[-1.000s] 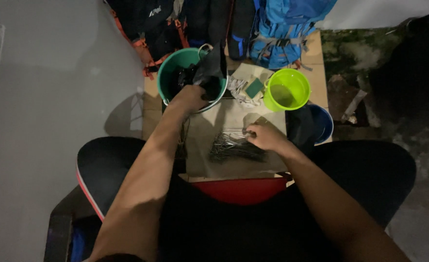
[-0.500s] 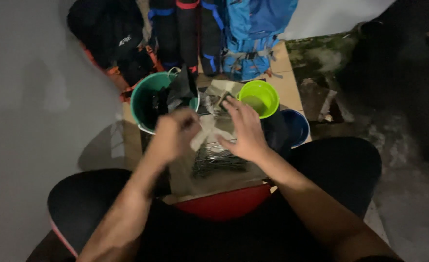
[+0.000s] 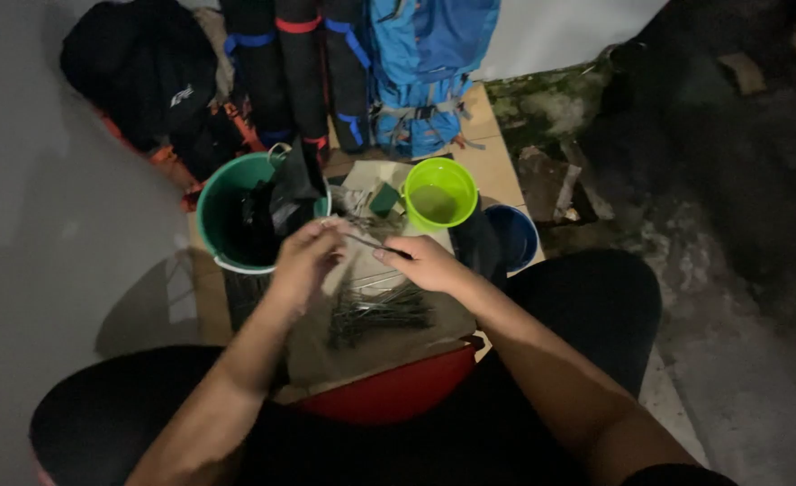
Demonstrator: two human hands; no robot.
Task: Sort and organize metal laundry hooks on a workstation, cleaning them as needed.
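Here, both hands meet over a brown cardboard sheet (image 3: 389, 346) lying across a red plastic basin (image 3: 398, 391) at the person's lap. Left hand (image 3: 306, 261) and right hand (image 3: 425, 263) each pinch one end of a thin dark metal rod (image 3: 373, 244), grip of both closed on it, rod held just above the cardboard. Right under the hands a pile of thin dark metal rods (image 3: 375, 310) lies on the cardboard. Dark green plastic bucket with white rim (image 3: 222, 216) sits just left of the left hand, black stuff inside, can't tell what. Lime green plastic bucket (image 3: 439, 192) beyond the right hand, blue plastic bucket (image 3: 515, 236) beside it to the right. Small green block (image 3: 383, 199) between the two green buckets. Blue backpack (image 3: 425, 72) and black rolled bags (image 3: 290, 63) stand at the far side. Black bag (image 3: 141, 63) far left.
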